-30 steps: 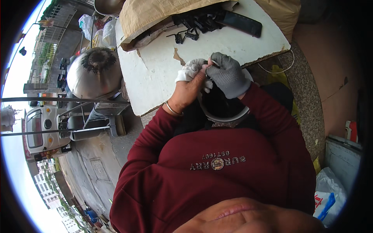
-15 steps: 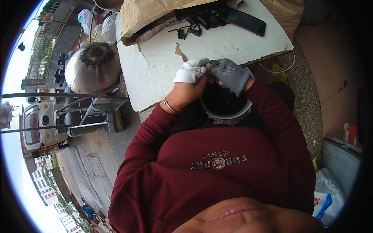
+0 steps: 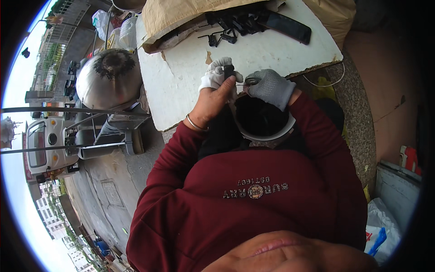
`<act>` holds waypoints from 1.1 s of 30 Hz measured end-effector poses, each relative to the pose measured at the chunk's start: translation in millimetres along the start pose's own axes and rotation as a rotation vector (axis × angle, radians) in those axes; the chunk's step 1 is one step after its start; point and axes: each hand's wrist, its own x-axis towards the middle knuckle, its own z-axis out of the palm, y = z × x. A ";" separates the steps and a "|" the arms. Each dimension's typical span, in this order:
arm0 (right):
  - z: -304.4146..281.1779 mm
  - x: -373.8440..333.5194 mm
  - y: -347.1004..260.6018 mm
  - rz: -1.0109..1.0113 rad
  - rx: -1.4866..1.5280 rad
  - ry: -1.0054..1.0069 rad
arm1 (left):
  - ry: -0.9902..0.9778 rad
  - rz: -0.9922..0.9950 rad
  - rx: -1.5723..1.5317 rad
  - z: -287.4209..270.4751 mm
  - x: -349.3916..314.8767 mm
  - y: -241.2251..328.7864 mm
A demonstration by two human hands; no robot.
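My left hand is bare at the back and wrist, with a thin metal bangle around the wrist, and its fingers are curled shut around a bunched white cloth and a small dark part that sticks up out of the grip. My right hand wears a grey knit glove with a dotted palm; its fingers are pinched closed on a small round metal piece with a thin wire-like stem running left toward the other hand (too small for me to tell exactly what it is). The two hands nearly touch, held together just over the near edge of the white tabletop, whose surface is chipped and flaking in spots. Directly below the hands, between my forearms, sits a round container with a pale rim and a dark inside, resting close against my dark red sweatshirt. Farther back on the tabletop lie a cluster of small black parts, a long black flat bar and a sheet of brown cardboard overhanging them. To my left, off the table, stands a large domed steel vessel on a metal frame, with a small white truck beyond it on the pavement.
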 end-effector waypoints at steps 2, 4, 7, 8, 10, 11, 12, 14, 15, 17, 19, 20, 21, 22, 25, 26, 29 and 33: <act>-3.5 -0.5 9.2 -0.046 -0.057 0.106 | 0.020 -0.032 -0.116 2.3 2.1 -0.4; -5.9 -1.9 11.5 -0.164 -0.104 0.125 | -0.034 -0.069 -0.002 0.1 3.9 -3.4; -1.7 -3.0 11.4 -0.283 -0.142 0.149 | -0.136 -0.050 0.148 1.7 3.1 -0.2; 0.5 -3.1 11.3 -0.280 -0.135 0.156 | -0.138 -0.052 0.148 4.0 2.5 4.3; -0.1 -1.5 10.0 -0.321 -0.249 0.164 | -0.234 -0.102 0.127 9.8 0.2 16.9; -0.8 -1.2 9.8 -0.364 -0.364 0.171 | -0.235 -0.102 0.127 10.7 0.1 17.5; 0.5 -1.1 12.2 -0.362 -0.365 0.172 | -0.246 -0.139 0.133 11.6 0.1 17.6; 1.9 1.0 13.3 -0.345 -0.300 0.227 | -0.255 -0.175 0.140 13.1 1.4 14.9; 0.1 -1.4 11.6 -0.344 -0.300 0.228 | -0.210 -0.117 0.151 14.0 2.6 9.3; -11.0 -4.9 -8.6 0.265 0.396 0.049 | -0.159 -0.059 0.163 10.4 3.7 -1.1; -13.9 -6.4 -6.9 0.245 0.446 -0.038 | -0.133 -0.073 0.242 6.9 5.3 -5.2; -15.3 -7.2 -6.2 0.225 0.494 -0.124 | -0.133 -0.073 0.242 9.4 6.1 -4.0; -15.9 -6.9 -8.5 0.225 0.495 -0.124 | -0.167 -0.016 0.280 13.3 6.9 -1.9; -16.3 -6.3 -13.0 0.276 0.453 -0.152 | -0.201 0.043 0.318 16.9 7.2 1.6; -0.7 -3.2 -7.1 0.236 0.406 -0.114 | -0.198 0.149 0.432 19.5 3.2 5.4; 4.4 -2.3 -4.4 0.146 0.399 -0.048 | -0.200 0.152 0.430 19.7 3.4 5.2; 8.2 -4.7 -14.7 0.242 0.504 -0.031 | -0.149 0.398 0.619 14.6 2.1 1.6; -25.5 -6.4 -7.8 0.230 0.442 -0.348 | -0.423 0.077 0.608 7.8 7.6 28.5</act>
